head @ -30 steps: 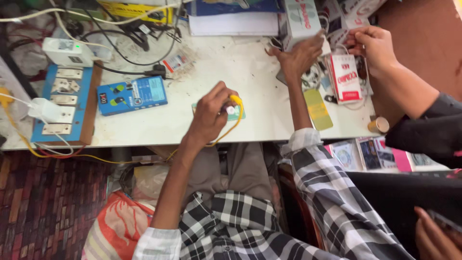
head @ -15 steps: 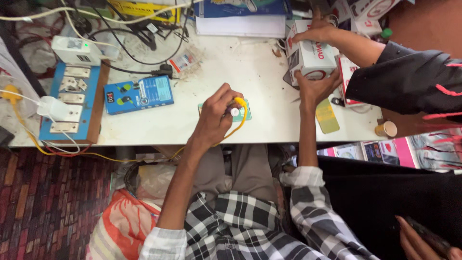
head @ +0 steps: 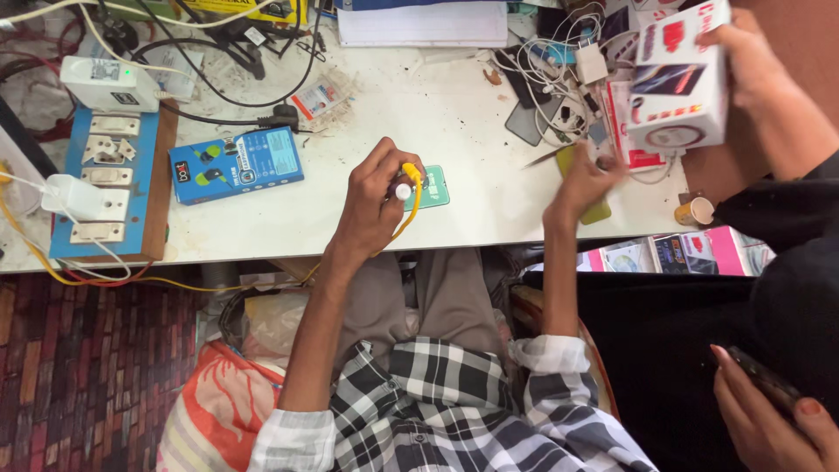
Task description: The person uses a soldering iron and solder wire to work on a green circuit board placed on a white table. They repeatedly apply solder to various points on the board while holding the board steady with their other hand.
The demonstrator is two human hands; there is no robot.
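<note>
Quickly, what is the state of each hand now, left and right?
Left hand: closed around a yellow-tipped tool over a small green card.
Right hand: fingers spread, resting on the white table; holding nothing visible.

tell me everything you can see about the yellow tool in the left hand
The yellow tool is slim and pen-like, apparently plastic, with a whitish tip. A yellow cable curves from it down over the white table edge. The left hand grips it, tilted, just left of a small green card; contact with the card is unclear.
</note>
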